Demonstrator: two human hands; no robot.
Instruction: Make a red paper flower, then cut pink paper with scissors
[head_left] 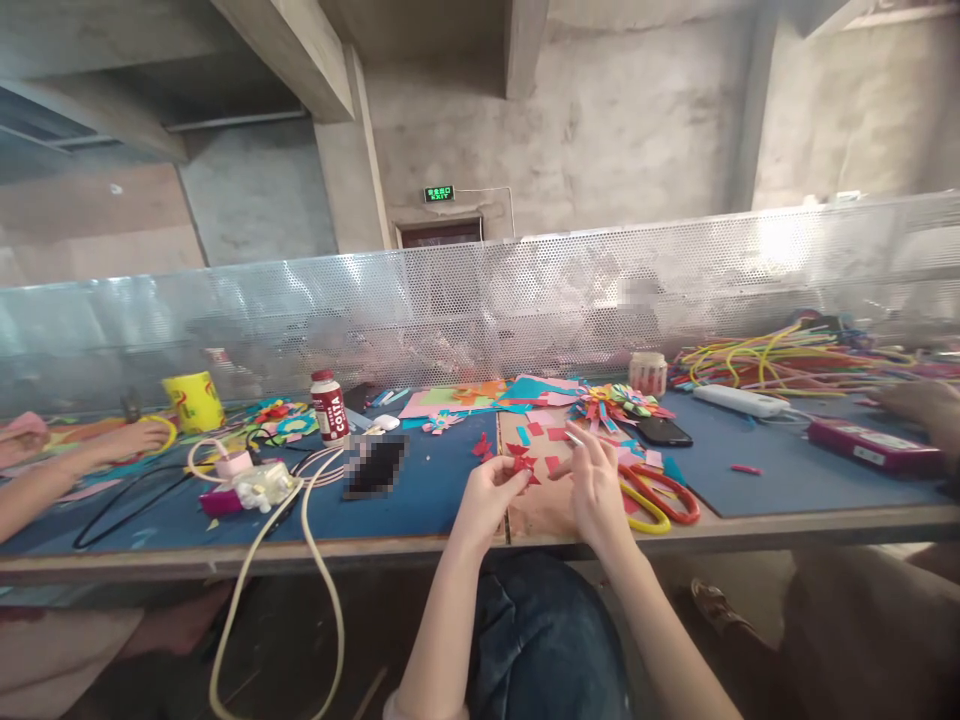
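Observation:
My left hand (491,490) pinches a small red paper piece (525,465) just above the table's front edge. My right hand (592,480) is beside it, fingers partly curled, touching the same red piece from the right. Under both hands lies a brown cardboard sheet (536,515) strewn with small red and blue paper squares. Scissors with red and yellow handles (660,495) lie just right of my right hand. A paper flower of many colours (615,402) sits behind them.
A blue-topped table (435,490) holds a black phone (664,432), a Costa bottle (328,408), a yellow cup (193,402), a white power strip (739,401), coloured sheets (457,398), cables (255,485) and plastic tubes (772,360). Other people's hands rest at far left (135,438) and far right (911,400). A perforated metal screen (480,300) stands behind.

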